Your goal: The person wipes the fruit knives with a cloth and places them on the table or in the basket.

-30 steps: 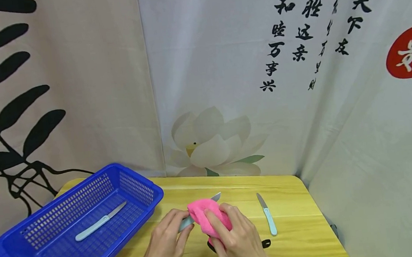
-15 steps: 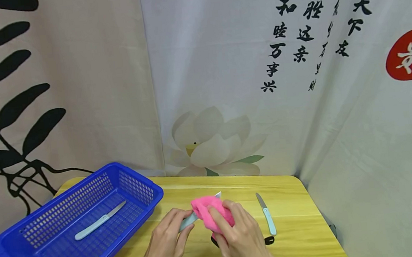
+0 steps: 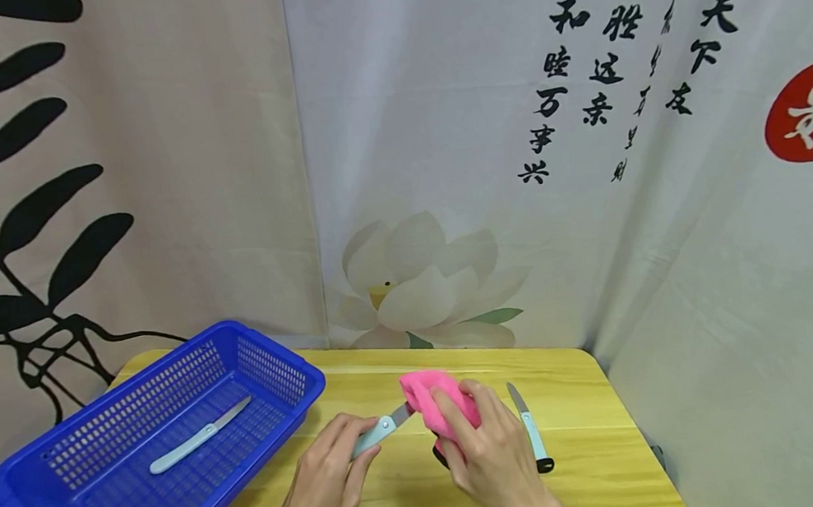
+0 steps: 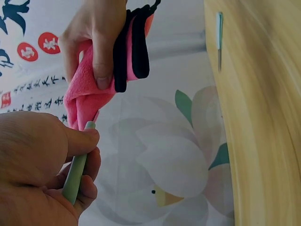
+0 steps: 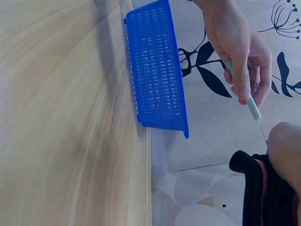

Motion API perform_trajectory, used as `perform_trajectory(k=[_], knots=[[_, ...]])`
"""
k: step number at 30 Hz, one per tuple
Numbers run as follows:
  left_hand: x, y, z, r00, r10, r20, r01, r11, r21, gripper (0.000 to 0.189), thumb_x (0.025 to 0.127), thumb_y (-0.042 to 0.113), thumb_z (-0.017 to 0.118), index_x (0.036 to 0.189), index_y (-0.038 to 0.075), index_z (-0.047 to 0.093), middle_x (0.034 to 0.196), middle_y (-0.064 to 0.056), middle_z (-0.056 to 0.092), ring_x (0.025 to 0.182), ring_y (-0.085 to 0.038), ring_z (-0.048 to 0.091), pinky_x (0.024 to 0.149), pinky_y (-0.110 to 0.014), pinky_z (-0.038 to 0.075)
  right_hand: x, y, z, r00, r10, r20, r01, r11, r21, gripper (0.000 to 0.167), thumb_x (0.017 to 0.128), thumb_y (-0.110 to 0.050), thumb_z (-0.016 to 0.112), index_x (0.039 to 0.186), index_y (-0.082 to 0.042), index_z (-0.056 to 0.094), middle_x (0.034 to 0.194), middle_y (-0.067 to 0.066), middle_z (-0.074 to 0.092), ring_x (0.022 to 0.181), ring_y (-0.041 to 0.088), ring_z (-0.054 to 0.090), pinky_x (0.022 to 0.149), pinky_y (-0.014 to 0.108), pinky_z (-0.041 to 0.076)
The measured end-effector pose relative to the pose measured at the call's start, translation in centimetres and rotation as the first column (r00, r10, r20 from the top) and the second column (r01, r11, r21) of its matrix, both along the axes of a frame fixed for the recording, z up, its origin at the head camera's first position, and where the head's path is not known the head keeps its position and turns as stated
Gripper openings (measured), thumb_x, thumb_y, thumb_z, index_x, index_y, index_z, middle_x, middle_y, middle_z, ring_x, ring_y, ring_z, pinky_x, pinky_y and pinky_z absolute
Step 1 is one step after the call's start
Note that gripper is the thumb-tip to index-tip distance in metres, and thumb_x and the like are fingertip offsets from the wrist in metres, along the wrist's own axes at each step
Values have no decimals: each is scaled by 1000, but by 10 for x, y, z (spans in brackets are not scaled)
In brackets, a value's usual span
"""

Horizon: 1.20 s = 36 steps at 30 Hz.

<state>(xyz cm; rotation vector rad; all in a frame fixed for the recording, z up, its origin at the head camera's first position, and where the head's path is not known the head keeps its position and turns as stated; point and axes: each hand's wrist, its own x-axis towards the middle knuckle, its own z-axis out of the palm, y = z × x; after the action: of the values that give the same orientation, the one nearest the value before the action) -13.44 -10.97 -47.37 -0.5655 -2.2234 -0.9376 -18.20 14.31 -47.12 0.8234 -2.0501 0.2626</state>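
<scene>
My left hand (image 3: 326, 477) grips the pale blue handle of a small knife (image 3: 375, 436), its blade pointing up and right. A folded pink cloth (image 3: 424, 392) with black trim wraps the blade's outer part, and my right hand (image 3: 483, 456) pinches it there. Bare metal shows between handle and cloth; the tip is hidden. In the left wrist view, my thumb and fingers close round the knife handle (image 4: 75, 181), and the pink cloth (image 4: 87, 101) sits just beyond it. Both hands are held above the table.
A blue plastic basket (image 3: 303, 413) stands at the table's left, with a similar knife (image 3: 185, 449) lying inside. Another pale-handled knife (image 3: 532, 430) lies on the wooden table (image 3: 578, 401) to the right, beyond my right hand. A printed curtain (image 3: 434, 160) hangs behind the table.
My right hand and the pink cloth have slid right along the blade, away from the handle. The blade near the handle is now uncovered, and the tip has gone out of sight. The left hand hardly moved.
</scene>
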Motion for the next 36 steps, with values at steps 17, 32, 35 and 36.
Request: perform_trajectory(k=[17, 32, 35, 36], knots=[[0, -1, 2, 997, 79, -11, -80, 997, -22, 35, 88, -5, 92, 119, 6, 79, 103, 2, 74, 94, -5, 72, 81, -28, 68, -7, 12, 7, 1000, -14, 6, 14, 998, -57, 68, 76, -13, 89, 142, -14, 74, 121, 20, 67, 93, 30, 68, 66, 42, 63], [-5, 1, -2, 995, 51, -83, -53, 998, -25, 38, 84, -8, 93, 115, 9, 79, 103, 3, 75, 92, -7, 72, 79, -25, 66, 13, -26, 1, 992, 127, -13, -127, 992, 24, 72, 74, -19, 91, 143, -14, 74, 124, 15, 68, 97, 21, 66, 69, 27, 63], [-5, 1, -2, 996, 44, -75, -46, 999, -21, 36, 86, -7, 91, 115, 10, 79, 104, 3, 75, 93, -6, 72, 80, -25, 66, 14, -28, 0, 992, 126, -14, -125, 991, 47, 77, 70, -19, 94, 144, -14, 73, 125, 15, 68, 97, 21, 66, 69, 26, 62], [-6, 1, -2, 996, 42, -72, -44, 999, -21, 36, 87, -7, 90, 116, 9, 78, 104, 3, 75, 93, -6, 72, 80, -25, 66, 14, -28, 0, 993, 122, -12, -121, 991, 52, 77, 70, -19, 95, 144, -14, 73, 125, 15, 68, 97, 21, 66, 70, 26, 61]])
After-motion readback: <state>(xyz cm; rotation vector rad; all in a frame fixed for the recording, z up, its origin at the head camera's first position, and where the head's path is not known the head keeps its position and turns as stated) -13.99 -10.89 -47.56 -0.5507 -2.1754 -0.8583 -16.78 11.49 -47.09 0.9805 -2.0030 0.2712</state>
